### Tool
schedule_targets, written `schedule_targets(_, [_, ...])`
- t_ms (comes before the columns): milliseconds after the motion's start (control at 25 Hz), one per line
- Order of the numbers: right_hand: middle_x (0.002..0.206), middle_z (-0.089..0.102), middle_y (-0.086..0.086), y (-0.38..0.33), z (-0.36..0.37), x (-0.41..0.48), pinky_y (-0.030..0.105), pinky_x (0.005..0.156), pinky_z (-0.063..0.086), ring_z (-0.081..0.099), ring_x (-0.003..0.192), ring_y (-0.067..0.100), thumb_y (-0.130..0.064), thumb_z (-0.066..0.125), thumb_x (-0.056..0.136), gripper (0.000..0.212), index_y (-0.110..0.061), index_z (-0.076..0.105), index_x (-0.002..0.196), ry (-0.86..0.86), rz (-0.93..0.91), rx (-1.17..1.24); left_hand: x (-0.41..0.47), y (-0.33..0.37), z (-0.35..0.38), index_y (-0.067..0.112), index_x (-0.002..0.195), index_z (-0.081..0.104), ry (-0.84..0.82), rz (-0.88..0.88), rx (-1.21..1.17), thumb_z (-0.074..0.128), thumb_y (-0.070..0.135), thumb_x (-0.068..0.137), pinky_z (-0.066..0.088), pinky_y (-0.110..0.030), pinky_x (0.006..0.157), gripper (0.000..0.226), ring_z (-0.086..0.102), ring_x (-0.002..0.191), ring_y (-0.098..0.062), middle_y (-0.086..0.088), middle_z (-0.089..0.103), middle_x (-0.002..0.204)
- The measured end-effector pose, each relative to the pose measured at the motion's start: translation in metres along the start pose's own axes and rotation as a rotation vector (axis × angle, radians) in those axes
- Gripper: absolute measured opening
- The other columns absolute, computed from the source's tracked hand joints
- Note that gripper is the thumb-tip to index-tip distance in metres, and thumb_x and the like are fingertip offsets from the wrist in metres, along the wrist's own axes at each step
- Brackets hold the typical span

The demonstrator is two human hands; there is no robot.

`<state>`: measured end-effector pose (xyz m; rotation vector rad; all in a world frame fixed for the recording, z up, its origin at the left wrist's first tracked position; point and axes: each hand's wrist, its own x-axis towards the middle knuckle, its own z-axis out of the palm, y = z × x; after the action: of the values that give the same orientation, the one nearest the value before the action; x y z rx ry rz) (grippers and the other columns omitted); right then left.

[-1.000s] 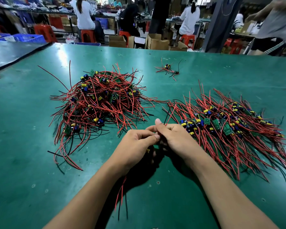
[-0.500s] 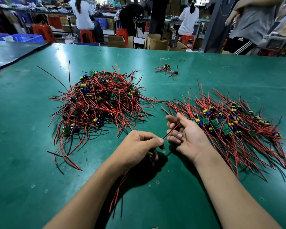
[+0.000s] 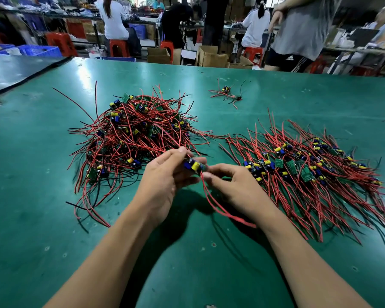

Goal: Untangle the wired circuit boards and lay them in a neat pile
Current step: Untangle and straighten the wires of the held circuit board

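Observation:
A tangled heap (image 3: 133, 138) of small circuit boards with red and black wires lies at the left of the green table (image 3: 31, 218). At the right lies a flatter pile (image 3: 305, 172), its boards in a row and its wires fanned out. Between them, my left hand (image 3: 165, 185) holds up one wired board (image 3: 195, 166) with blue and yellow parts. My right hand (image 3: 236, 187) pinches that board's red wires just below it; the wires trail down across my right wrist.
A small stray cluster of wired boards (image 3: 228, 94) lies farther back near the middle. Beyond the table's far edge stand cardboard boxes (image 3: 211, 56) and red stools, with several people seated or standing. A second dark table (image 3: 13, 70) adjoins at far left.
My left hand has lifted and turned, bringing the board up into view. My right hand has slid from the upper wire to the wires under the board, which now trail to the right.

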<state>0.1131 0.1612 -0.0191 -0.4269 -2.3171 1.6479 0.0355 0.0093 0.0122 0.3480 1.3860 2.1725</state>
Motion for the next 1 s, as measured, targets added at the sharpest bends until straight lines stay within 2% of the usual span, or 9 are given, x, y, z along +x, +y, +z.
schedule_targets(120, [0.059, 0.056, -0.012, -0.009, 0.009, -0.010, 0.019, 0.053, 0.039, 0.045, 0.053, 0.003, -0.043, 0.083, 0.079, 0.032, -0.019, 0.062, 0.074, -0.033, -0.088, -0.015, 0.002, 0.004, -0.001, 0.012, 0.090, 0.057, 0.075, 0.054, -0.105, 0.048, 0.022, 0.101, 0.058, -0.028, 0.075, 0.017, 0.072, 0.083, -0.018, -0.012, 0.076, 0.097])
schedule_targets(240, [0.057, 0.042, -0.011, -0.014, 0.019, -0.015, 0.028, 0.055, 0.040, 0.038, 0.055, 0.006, -0.057, 0.074, 0.082, 0.050, -0.017, 0.046, 0.071, 0.032, -0.132, 0.005, 0.002, 0.003, 0.001, 0.012, 0.090, 0.057, 0.104, 0.027, -0.128, 0.049, 0.020, 0.101, 0.058, -0.026, 0.072, 0.015, 0.071, 0.078, -0.015, -0.010, 0.076, 0.096])
schedule_targets(320, [0.060, 0.038, -0.007, -0.015, 0.022, -0.015, 0.032, 0.056, 0.038, 0.037, 0.058, 0.011, -0.057, 0.067, 0.089, 0.052, -0.014, 0.043, 0.071, 0.061, -0.136, 0.077, 0.001, 0.000, 0.003, 0.013, 0.087, 0.059, 0.098, -0.007, -0.154, 0.052, 0.020, 0.100, 0.060, -0.031, 0.077, 0.016, 0.072, 0.081, -0.017, -0.011, 0.076, 0.094])
schedule_targets(400, [0.059, 0.037, -0.004, -0.019, 0.023, -0.012, 0.026, 0.049, 0.031, 0.034, 0.054, 0.011, -0.054, 0.063, 0.091, 0.046, -0.019, 0.044, 0.066, 0.067, -0.130, 0.212, 0.001, -0.002, 0.003, 0.014, 0.087, 0.061, 0.066, -0.032, -0.169, 0.055, 0.023, 0.097, 0.058, -0.037, 0.084, 0.014, 0.072, 0.089, -0.020, -0.011, 0.076, 0.094])
schedule_targets(480, [0.058, 0.037, -0.004, -0.022, 0.019, -0.009, 0.020, 0.044, 0.025, 0.031, 0.048, 0.009, -0.053, 0.064, 0.088, 0.042, -0.024, 0.046, 0.063, 0.035, -0.075, 0.475, 0.001, -0.003, 0.002, 0.015, 0.092, 0.062, 0.004, -0.059, -0.199, 0.063, 0.025, 0.090, 0.058, -0.039, 0.086, 0.010, 0.072, 0.094, -0.023, -0.009, 0.075, 0.096])
schedule_targets(640, [0.057, 0.039, -0.008, -0.026, 0.005, -0.005, 0.018, 0.044, 0.022, 0.031, 0.042, 0.005, -0.056, 0.065, 0.084, 0.042, -0.026, 0.049, 0.061, -0.052, 0.030, 0.817, -0.003, -0.007, 0.002, 0.018, 0.097, 0.069, -0.177, -0.120, -0.196, 0.068, 0.012, 0.074, 0.058, -0.027, 0.069, 0.023, 0.068, 0.076, -0.019, -0.006, 0.073, 0.093])
schedule_targets(760, [0.052, 0.040, -0.007, -0.030, -0.004, -0.006, 0.016, 0.043, 0.018, 0.029, 0.036, 0.003, -0.050, 0.058, 0.088, 0.043, -0.024, 0.051, 0.054, -0.151, 0.100, 1.038, -0.005, -0.012, 0.004, 0.018, 0.091, 0.078, -0.252, -0.150, -0.198, 0.066, 0.003, 0.074, 0.056, -0.026, 0.064, 0.026, 0.067, 0.066, -0.018, -0.008, 0.073, 0.089])
schedule_targets(880, [0.046, 0.039, -0.007, -0.034, -0.012, -0.007, 0.015, 0.034, 0.016, 0.022, 0.031, 0.003, -0.043, 0.067, 0.081, 0.039, -0.022, 0.051, 0.052, -0.288, 0.190, 1.142, -0.005, -0.012, 0.007, 0.015, 0.088, 0.077, -0.272, -0.190, -0.180, 0.066, 0.017, 0.079, 0.057, -0.026, 0.060, 0.014, 0.066, 0.060, -0.018, -0.009, 0.071, 0.080])
schedule_targets(1000, [0.044, 0.035, -0.009, -0.033, -0.010, -0.008, 0.013, 0.028, 0.013, 0.025, 0.025, 0.001, -0.042, 0.070, 0.077, 0.041, -0.021, 0.045, 0.053, -0.340, 0.323, 1.029, -0.005, -0.009, 0.007, 0.014, 0.084, 0.075, -0.303, -0.253, -0.122, 0.062, 0.040, 0.082, 0.055, -0.025, 0.056, 0.029, 0.064, 0.055, -0.016, -0.005, 0.068, 0.073])
